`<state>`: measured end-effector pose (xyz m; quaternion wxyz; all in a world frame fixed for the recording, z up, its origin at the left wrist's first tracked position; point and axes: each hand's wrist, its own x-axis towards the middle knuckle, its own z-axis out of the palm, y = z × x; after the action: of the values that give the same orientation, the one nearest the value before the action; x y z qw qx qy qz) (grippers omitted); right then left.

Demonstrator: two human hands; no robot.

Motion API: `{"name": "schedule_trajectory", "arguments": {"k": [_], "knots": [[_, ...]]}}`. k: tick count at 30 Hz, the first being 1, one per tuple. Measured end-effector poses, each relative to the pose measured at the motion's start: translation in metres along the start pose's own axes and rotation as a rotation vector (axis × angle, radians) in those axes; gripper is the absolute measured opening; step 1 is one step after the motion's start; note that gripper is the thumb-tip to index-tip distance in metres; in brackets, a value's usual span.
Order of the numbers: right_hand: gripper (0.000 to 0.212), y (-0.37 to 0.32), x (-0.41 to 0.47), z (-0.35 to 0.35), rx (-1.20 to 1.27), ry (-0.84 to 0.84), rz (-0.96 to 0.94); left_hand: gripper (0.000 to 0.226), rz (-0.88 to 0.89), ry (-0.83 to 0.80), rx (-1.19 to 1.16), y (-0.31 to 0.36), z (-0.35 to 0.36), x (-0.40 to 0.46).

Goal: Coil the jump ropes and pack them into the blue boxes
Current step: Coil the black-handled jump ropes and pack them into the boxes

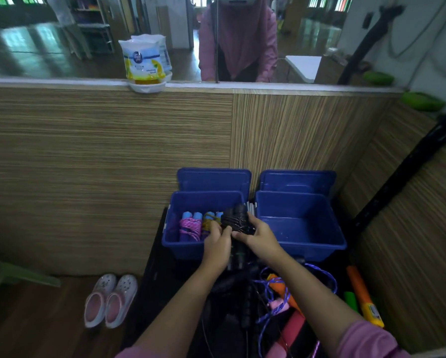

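Observation:
Two open blue boxes stand side by side on a black surface. The left blue box [175,244] holds a coiled pink rope with blue handles [190,227] and a coiled yellow rope [208,223]. The right blue box [317,245] shows only its bare bottom. Both hands hold a coiled black jump rope [237,219] over the left box's right edge. My left hand [218,245] grips its left side. My right hand [260,237] grips its right side and lower handles. Loose purple, orange and black ropes [276,293] lie tangled below the boxes.
Blue lids [214,178] lean against the wooden partition behind the boxes. Pink clogs [110,301] sit on the floor at left. An air freshener pack [144,63] stands on the ledge under a mirror. Orange and green tubes [361,293] lie at right.

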<state>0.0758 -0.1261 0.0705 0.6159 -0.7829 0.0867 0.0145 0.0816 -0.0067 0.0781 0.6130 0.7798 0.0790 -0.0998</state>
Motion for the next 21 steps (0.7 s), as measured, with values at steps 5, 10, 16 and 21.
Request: {"name": "schedule_trajectory", "arguments": {"k": [5,10,16,21], "knots": [[0.037,0.007,0.009,-0.042,0.08,0.112,0.008,0.018,0.091,-0.088,0.078,-0.002,0.025,0.018],[0.03,0.012,0.032,-0.087,0.161,0.219,0.043,0.025,0.27,-0.161,0.454,-0.003,0.049,0.051],[0.027,0.044,0.075,-0.114,0.146,0.266,0.13,0.056,0.435,-0.293,0.839,-0.018,0.082,0.089],[0.026,0.084,0.104,-0.117,0.07,0.237,0.247,0.072,0.473,-0.326,0.901,-0.043,0.098,0.099]]}}
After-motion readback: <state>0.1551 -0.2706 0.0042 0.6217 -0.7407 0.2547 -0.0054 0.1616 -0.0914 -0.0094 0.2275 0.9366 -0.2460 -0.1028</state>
